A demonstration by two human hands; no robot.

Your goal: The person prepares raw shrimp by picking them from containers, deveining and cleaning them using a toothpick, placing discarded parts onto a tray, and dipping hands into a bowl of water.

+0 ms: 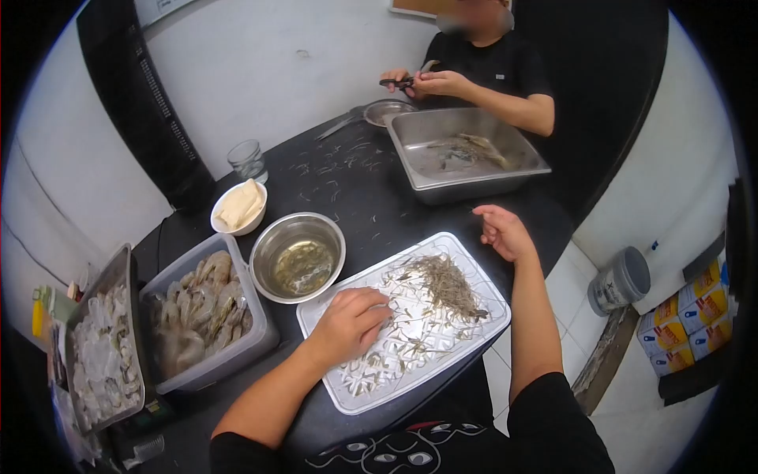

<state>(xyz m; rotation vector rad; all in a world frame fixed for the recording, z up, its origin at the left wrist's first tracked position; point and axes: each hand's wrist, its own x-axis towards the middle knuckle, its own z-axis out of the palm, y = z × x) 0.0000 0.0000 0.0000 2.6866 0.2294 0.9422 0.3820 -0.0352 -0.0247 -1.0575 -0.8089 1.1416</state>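
Black tabletop [369,212] is filling most of the view, with a pale wall [276,71] running behind it. Left hand [353,324] is hanging out over the left part of a white tray [339,390], fingers bent and bunched; can't tell if it's gripping anything, since the fingertips are pointing away from the camera. Right hand [503,232] is floating just past the tray's far right corner, fingers curling in and thumb close to the index finger. Some tiny dark bit is showing at the tip, but can't tell if it's being pinched. Between the hands, a heap of thin greyish scraps [452,284] is sitting on the tray, with loose strands scattering toward the left hand. Just beyond that hand, a metal bowl [335,239] is holding murky liquid, and left of it a plastic tub [264,345] is holding a load of shrimp [212,296]. Beyond the right hand, a deep metal pan [412,144] is holding more greyish bits, and across from it another person [501,67] is working with a dark-handled tool [397,82].
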